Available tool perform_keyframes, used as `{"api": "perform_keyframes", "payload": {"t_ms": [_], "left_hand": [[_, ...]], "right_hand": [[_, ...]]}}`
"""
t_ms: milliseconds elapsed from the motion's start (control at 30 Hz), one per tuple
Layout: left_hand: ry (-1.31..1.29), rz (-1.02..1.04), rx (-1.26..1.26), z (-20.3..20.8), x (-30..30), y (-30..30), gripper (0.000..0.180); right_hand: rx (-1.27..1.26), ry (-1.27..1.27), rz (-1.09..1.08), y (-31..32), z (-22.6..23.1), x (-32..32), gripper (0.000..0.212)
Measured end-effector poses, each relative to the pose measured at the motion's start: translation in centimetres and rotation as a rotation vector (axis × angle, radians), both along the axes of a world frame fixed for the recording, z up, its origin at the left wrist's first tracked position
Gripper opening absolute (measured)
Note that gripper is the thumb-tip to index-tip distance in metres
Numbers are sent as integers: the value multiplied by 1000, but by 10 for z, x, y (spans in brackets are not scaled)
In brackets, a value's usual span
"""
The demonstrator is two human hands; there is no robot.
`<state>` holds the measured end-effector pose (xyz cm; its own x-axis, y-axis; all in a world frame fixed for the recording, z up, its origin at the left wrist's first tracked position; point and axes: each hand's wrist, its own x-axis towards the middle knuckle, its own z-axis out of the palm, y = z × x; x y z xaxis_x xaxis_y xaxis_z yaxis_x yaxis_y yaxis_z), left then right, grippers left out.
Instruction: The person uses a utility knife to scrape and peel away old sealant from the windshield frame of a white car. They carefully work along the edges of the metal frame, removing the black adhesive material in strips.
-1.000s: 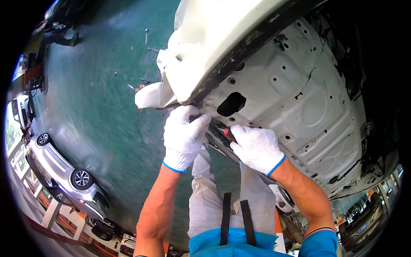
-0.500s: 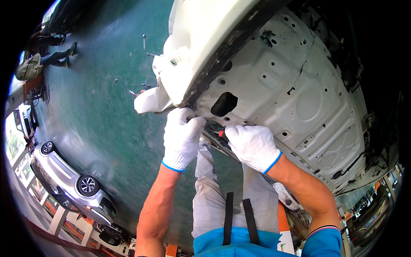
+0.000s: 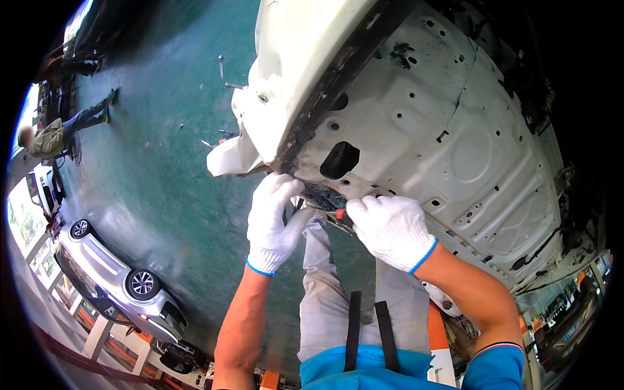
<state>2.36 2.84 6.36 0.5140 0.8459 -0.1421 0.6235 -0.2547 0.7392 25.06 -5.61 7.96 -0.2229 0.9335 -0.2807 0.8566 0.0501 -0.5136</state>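
Note:
A large white car body panel (image 3: 416,149), with holes and pressed shapes, stands tilted in front of me. At its lower corner, my left hand (image 3: 272,218), in a white knit glove, rests by the dark edge. Its thumb and fingers are apart, with a thin dark strip (image 3: 299,204) showing in the gap. My right hand (image 3: 390,227), gloved too, is closed round a screwdriver (image 3: 340,214). Only its red end and a thin shaft toward the left hand show; the grip is hidden. Between the hands lies a dark, crumpled-looking patch (image 3: 324,196) at the panel's edge.
A bent white flap (image 3: 227,157) juts from the panel's left corner. Several tools, one a wrench (image 3: 221,67), lie on the green floor (image 3: 169,188). A silver car (image 3: 110,273) is parked at the left. A person (image 3: 65,133) is farther off at upper left.
My left thumb has moved away from the fingers, and the hand sits slightly lower. My right hand has shifted slightly right and down with the screwdriver. The person at the far left has moved.

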Motion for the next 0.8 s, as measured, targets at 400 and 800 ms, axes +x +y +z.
{"api": "perform_keyframes", "payload": {"t_ms": [400,800], "left_hand": [[132,740,-618,7,22,9,40],[-93,681,-864,-8,9,-1,37]], "right_hand": [[-227,46,-35,26,27,22,26],[-193,-109,99,56,34,9,28]]}}
